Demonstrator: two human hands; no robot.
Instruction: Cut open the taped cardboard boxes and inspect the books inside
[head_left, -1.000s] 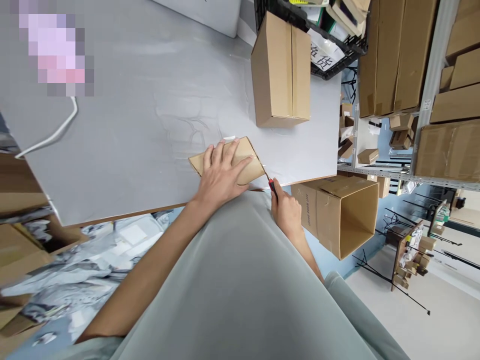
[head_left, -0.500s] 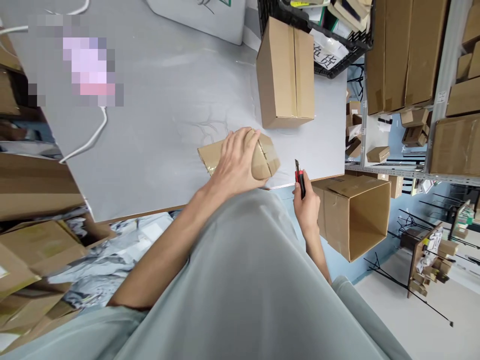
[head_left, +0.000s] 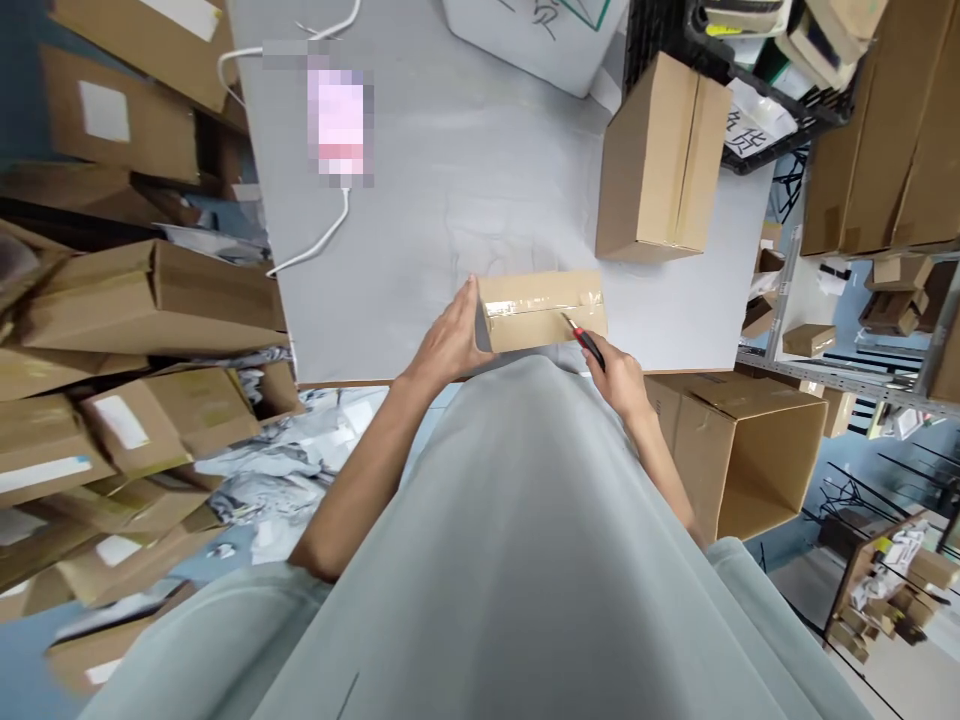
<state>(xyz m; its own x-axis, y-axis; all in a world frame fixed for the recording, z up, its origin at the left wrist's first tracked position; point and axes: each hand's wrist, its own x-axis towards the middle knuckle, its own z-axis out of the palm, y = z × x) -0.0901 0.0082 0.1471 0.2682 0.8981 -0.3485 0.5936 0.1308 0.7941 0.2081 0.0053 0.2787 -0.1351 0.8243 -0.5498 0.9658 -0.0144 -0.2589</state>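
Observation:
A small cardboard box [head_left: 525, 290] lies on the grey table near its front edge, its taped seam facing up. My left hand [head_left: 450, 338] grips the box's left end, fingers at the far corner and thumb low at the near side. In my right hand [head_left: 621, 380] is a red and black utility knife [head_left: 588, 344], held closed in the fingers. Its extended blade reaches the clear tape along the seam, right of the middle. Whether the blade has gone through the tape I cannot tell.
Behind to the right stands a taller closed carton [head_left: 667, 165], beside a black crate [head_left: 806, 135] of goods. A blurred-out item with a white cable [head_left: 330, 235] lies at the left. Many cartons [head_left: 150, 300] are stacked left of the grey table [head_left: 390, 330]; an open carton [head_left: 776, 460] stands right.
The small box has been turned so its taped seam faces up. My left hand has shifted to its left end. The knife has moved from beside the box onto the tape.

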